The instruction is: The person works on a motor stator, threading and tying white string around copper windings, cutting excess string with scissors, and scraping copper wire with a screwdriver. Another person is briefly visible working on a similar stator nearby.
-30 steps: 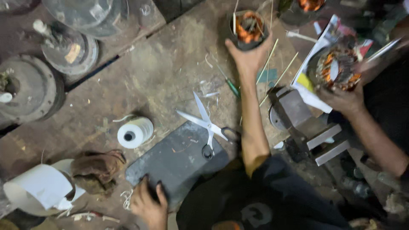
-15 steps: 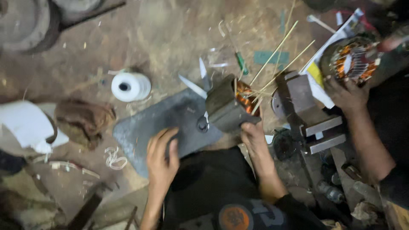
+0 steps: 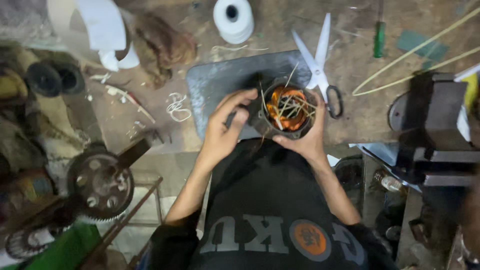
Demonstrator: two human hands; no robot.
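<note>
Copper wire glows orange inside the round dark motor core [image 3: 286, 111] that we hold at the near edge of the desk [image 3: 165, 132], partly over a grey metal plate [image 3: 220, 82]. Thin pale sticks poke up out of the windings. White-bladed scissors [image 3: 318, 62] with black handles lie just beside the core on its far right, one loop nearly touching it. A white roll of tape [image 3: 233, 19] sits beyond the plate, a brown rag [image 3: 162, 47] to its left, and a green-handled screwdriver [image 3: 380, 39] further right. A heavy dark vise [image 3: 437, 127] stands at the desk's right end, well apart from us, with long yellow strips [image 3: 415, 55] lying behind it.

Our left hand [image 3: 225, 131] wraps the core's left side, fingers curled against its casing. Our right hand [image 3: 305, 142] cups it from below and right, fingers bent around the rim.
</note>
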